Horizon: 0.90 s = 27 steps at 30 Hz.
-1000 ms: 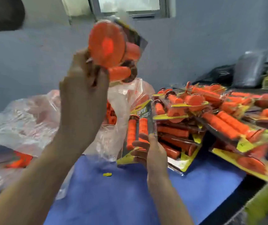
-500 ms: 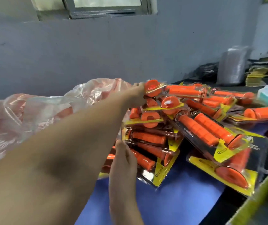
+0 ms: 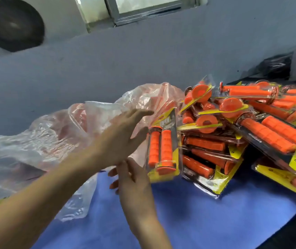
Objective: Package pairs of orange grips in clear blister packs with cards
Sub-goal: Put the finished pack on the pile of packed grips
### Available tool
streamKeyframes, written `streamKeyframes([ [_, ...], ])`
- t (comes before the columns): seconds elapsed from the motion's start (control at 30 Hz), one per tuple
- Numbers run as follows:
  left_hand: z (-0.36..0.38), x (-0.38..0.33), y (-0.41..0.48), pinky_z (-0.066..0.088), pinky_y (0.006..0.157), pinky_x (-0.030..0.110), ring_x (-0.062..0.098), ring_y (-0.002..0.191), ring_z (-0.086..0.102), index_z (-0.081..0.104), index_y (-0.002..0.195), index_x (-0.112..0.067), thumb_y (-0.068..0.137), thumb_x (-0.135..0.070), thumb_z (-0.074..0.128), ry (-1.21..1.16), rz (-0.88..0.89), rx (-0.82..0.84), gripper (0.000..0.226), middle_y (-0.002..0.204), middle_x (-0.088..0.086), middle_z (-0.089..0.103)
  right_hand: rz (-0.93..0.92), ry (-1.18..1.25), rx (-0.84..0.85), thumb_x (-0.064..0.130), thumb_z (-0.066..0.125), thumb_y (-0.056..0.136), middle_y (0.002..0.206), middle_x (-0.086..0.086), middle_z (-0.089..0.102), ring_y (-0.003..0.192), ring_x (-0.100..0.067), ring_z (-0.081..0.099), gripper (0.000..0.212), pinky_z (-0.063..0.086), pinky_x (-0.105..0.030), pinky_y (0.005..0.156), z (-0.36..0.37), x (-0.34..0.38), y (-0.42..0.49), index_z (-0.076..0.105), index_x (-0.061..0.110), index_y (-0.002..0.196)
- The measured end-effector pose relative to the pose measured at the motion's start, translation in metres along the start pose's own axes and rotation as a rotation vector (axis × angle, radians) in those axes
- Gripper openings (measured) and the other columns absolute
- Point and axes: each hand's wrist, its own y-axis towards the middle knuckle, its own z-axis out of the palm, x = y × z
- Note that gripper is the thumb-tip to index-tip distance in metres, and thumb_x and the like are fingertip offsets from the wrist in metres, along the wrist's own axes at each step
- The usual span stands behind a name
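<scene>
Blister packs (image 3: 269, 133) run off the right edge; left hand (image 3: 120, 141) blurred.

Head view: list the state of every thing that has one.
left hand: open, fingers spread, empty.
right hand: open, empty.
pile: filled packs, heaped untidily.
pack: upright against pile, two grips inside.
bag: crumpled, slack.

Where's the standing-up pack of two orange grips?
Head view, middle: the upright clear blister pack stands on the blue table cover, between the crumpled plastic bag and the pile of packs.
</scene>
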Motion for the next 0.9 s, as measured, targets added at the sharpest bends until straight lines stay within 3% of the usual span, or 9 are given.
streamKeyframes([
  [0.07,-0.015,0.010,-0.059,0.029,0.101,0.008,0.008,0.122,0.047,0.054,0.136,-0.021,0.100,-0.021,0.050,0.036,-0.026,-0.067,0.036,0.132,-0.010,0.053,-0.048,-0.207,0.087,0.040,0.043,0.098,0.090,0.012,0.069,0.080,-0.010,0.065,0.021,0.046,-0.032,0.066,0.013,-0.010,-0.014,0.059,0.028,0.092],
  [0.2,-0.022,0.039,-0.155,0.039,0.095,0.017,0.005,0.115,0.055,0.057,0.127,-0.028,0.099,-0.018,0.051,-0.006,-0.253,-0.257,0.030,0.120,-0.015,0.059,-0.072,-0.466,0.254,0.040,0.038,0.098,0.096,0.006,0.067,0.086,-0.018,0.060,0.019,0.049,-0.041,0.075,0.058,-0.028,-0.020,0.055,0.030,0.096],
  [0.37,0.001,0.078,-0.240,0.041,0.081,0.007,-0.003,0.106,0.058,0.059,0.113,-0.042,0.092,-0.004,0.061,-0.135,-0.557,-0.367,0.043,0.110,-0.019,0.065,-0.162,-0.776,0.417,0.040,0.036,0.100,0.119,0.011,0.061,0.103,-0.018,0.059,0.026,0.045,-0.034,0.079,0.095,-0.053,-0.032,0.051,0.037,0.121],
  [0.47,0.021,0.095,-0.273,0.043,0.087,0.012,-0.002,0.099,0.060,0.058,0.108,-0.046,0.090,-0.001,0.062,-0.175,-0.663,-0.342,0.048,0.104,-0.016,0.067,-0.203,-0.943,0.553,0.040,0.035,0.101,0.126,0.007,0.055,0.109,-0.024,0.057,0.029,0.038,-0.035,0.074,0.119,-0.069,-0.040,0.048,0.035,0.126],
  [0.57,0.030,0.104,-0.293,0.040,0.090,0.014,-0.002,0.100,0.054,0.058,0.104,-0.046,0.089,-0.019,0.048,-0.148,-0.713,-0.202,0.032,0.104,-0.016,0.066,-0.165,-1.127,0.680,0.036,0.034,0.102,0.132,0.004,0.051,0.116,-0.027,0.054,0.032,0.033,-0.036,0.072,0.137,-0.080,-0.045,0.045,0.028,0.131],
  [0.63,0.028,0.111,-0.300,0.035,0.092,0.017,-0.001,0.106,0.050,0.061,0.114,-0.041,0.082,-0.026,0.037,-0.045,-0.680,-0.039,0.043,0.113,-0.016,0.065,-0.176,-1.183,0.701,0.033,0.036,0.101,0.136,0.005,0.050,0.119,-0.025,0.052,0.033,0.031,-0.035,0.070,0.147,-0.086,-0.048,0.044,0.025,0.133],
  [0.73,0.016,0.118,-0.304,0.026,0.097,0.012,-0.001,0.121,0.043,0.046,0.129,-0.044,0.093,-0.038,0.024,0.047,-0.640,0.051,0.043,0.130,-0.028,0.050,-0.201,-1.161,0.662,0.036,0.034,0.102,0.136,0.010,0.050,0.118,-0.018,0.053,0.033,0.040,-0.034,0.076,0.154,-0.091,-0.054,0.044,0.031,0.133],
  [0.83,-0.006,0.125,-0.318,0.031,0.094,0.014,0.000,0.113,0.050,0.055,0.123,-0.040,0.092,-0.044,0.026,0.024,-0.647,-0.031,0.042,0.119,-0.026,0.058,-0.255,-1.084,0.606,0.040,0.032,0.101,0.125,0.012,0.052,0.108,-0.010,0.055,0.035,0.044,-0.033,0.078,0.162,-0.085,-0.064,0.044,0.042,0.134],
  [0.9,-0.025,0.129,-0.333,0.039,0.093,0.021,0.002,0.107,0.055,0.060,0.118,-0.036,0.098,-0.026,0.046,0.017,-0.685,-0.187,0.027,0.111,-0.025,0.062,-0.290,-1.052,0.586,0.042,0.032,0.101,0.124,0.018,0.049,0.109,-0.004,0.053,0.034,0.043,-0.026,0.078,0.169,-0.078,-0.073,0.038,0.053,0.133],
])
